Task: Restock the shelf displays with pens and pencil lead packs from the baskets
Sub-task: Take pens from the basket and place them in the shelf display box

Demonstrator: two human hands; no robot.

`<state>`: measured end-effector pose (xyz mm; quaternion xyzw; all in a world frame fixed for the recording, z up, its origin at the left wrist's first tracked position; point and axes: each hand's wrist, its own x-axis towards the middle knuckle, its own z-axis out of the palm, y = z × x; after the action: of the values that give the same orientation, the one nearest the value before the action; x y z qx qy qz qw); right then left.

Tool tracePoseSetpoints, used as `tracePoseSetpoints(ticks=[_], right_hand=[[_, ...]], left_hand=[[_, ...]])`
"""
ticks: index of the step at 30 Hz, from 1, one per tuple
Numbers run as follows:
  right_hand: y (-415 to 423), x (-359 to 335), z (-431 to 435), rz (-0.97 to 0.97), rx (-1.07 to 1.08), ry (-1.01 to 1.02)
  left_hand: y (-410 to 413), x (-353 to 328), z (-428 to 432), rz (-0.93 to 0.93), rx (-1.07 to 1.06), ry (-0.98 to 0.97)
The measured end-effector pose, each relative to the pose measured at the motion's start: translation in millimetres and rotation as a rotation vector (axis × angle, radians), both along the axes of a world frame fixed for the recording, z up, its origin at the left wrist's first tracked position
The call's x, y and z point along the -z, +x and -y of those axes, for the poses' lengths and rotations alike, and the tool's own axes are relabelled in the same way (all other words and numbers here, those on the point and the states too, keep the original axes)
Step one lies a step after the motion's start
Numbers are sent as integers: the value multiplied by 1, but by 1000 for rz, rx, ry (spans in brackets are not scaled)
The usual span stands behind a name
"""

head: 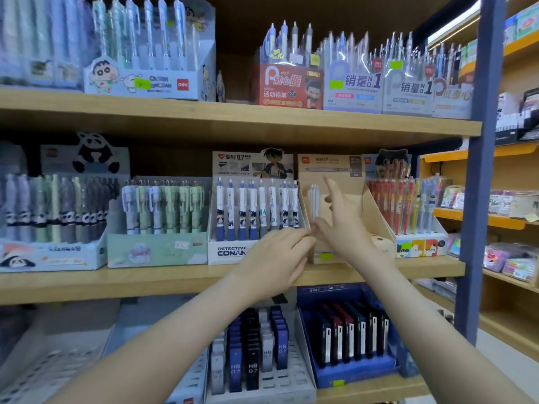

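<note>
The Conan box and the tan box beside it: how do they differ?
The Conan box is white and blue, packed with pens; the tan box is plain and nearly empty, holding a few white pens. Both stand side by side on the middle shelf.

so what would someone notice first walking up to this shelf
Both hands meet at the middle shelf: the left hand reaches to the front corner of a tan display box, and the right hand is spread in front of it. That box stands out as nearly bare, with only a few white pens at its left side. It sits between the packed Detective Conan box and a box of red pens.
</note>
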<state>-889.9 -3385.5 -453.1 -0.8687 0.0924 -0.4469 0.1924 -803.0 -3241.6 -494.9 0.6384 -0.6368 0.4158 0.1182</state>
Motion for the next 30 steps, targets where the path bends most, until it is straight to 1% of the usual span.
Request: tracePoseSetpoints(ticks=[2,5,7,8,11,14,18,21,24,26,27,28,30], right_hand=[[-8,12,-20,132,0,-29],[-17,41,-75,269,-91,-56],[-14,69,-120,281,-210,-82],[-10,85,-143,244,-280,-89],[16,141,-216,30,-464,-124],[47,204,-287,-120,-620,-169],[79,298,-365,-424,-753,-215],[98,375,-409,-702,-781,-269],[109,462,-439,-981,-763,-384],[111,514,-451,-1178,-774,-492],[111,538,-455,-1268,-766,-509],[111,560,-457,-1335,-758,-521],[113,603,-459,-1380,-757,-592]], left_hand=[[-3,8,-23,-75,28,-69],[3,34,-80,-150,18,-127],[11,59,-128,-158,-64,-122],[15,72,-152,-169,-110,-106],[21,115,-228,-223,-230,-30],[20,167,-308,-368,-357,36],[24,274,-423,-556,-562,133],[18,363,-503,-677,-712,184],[8,440,-547,-796,-810,207],[3,487,-559,-838,-841,256],[2,508,-561,-856,-846,294],[2,527,-562,-870,-855,334],[2,560,-561,-888,-907,402]])
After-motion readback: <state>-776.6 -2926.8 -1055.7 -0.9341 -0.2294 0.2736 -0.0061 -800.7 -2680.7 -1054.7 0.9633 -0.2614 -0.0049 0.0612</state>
